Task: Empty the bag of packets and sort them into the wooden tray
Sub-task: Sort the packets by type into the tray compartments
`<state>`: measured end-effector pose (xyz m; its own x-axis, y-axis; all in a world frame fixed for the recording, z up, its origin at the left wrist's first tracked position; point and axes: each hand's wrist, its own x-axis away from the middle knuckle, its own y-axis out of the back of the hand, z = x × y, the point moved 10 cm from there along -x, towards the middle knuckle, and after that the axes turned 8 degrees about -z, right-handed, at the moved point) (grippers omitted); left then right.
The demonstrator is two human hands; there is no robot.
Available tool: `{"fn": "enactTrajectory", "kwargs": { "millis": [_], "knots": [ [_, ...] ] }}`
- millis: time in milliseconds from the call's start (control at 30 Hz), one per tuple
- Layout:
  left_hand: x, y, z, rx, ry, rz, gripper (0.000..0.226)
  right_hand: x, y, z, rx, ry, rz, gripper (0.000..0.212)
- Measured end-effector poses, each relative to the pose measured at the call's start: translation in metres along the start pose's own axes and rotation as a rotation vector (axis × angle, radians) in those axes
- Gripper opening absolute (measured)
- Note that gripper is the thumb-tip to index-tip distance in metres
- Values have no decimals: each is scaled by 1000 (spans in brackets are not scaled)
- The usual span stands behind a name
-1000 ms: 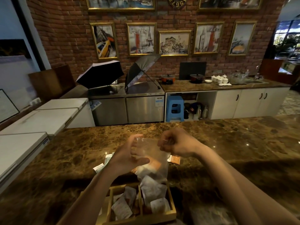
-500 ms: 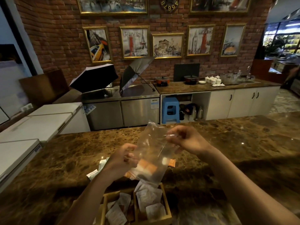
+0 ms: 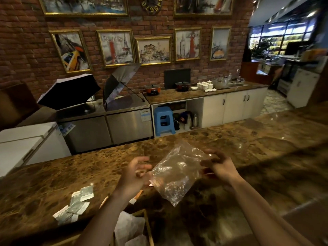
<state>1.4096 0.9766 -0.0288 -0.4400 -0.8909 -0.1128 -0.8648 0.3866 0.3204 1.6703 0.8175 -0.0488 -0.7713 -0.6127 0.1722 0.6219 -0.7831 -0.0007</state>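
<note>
Clear crinkled plastic bag [image 3: 177, 173] held above the brown marble counter [image 3: 248, 148].
Right hand [image 3: 219, 166] pinches its upper edge; left hand [image 3: 134, 173], fingers spread, touches its lower edge. Wooden tray [image 3: 146, 226] sits nearer, below.

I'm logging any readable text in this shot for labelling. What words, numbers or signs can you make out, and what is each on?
"PARIS": faint, across the top of the tower painting on the brick wall.
"3 4 5 6 7 8": numerals along the lower rim of the wall clock, cut off by the frame's top edge.
Blue and white sticker on the steel counter unit: too small to read.
White packets on the marble counter: print blurred, unreadable.
</note>
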Motion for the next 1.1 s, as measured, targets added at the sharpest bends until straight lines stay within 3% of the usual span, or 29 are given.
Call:
{"fn": "enactTrajectory", "kwargs": {
  "millis": [300,467,633,800,900,1100],
  "knots": [
    [1,-119,-9,65,30,140,59,-20,113,-60,-13,-31,-293,25],
    [11,-185,5,-117,-59,205,59,-24,163,-101,379,-52,-407,46],
    [52,-238,22,-575,-328,417,57,-3,167,-103,971,47,-326,64],
    [69,-251,50,-864,-376,561,67,2,138,-111,1200,189,-98,48],
    [76,-248,58,-940,-388,641,71,5,129,-126,1236,184,2,40],
    [75,-217,60,-880,-312,670,71,-1,122,-132,1385,207,3,40]
  ]
}}
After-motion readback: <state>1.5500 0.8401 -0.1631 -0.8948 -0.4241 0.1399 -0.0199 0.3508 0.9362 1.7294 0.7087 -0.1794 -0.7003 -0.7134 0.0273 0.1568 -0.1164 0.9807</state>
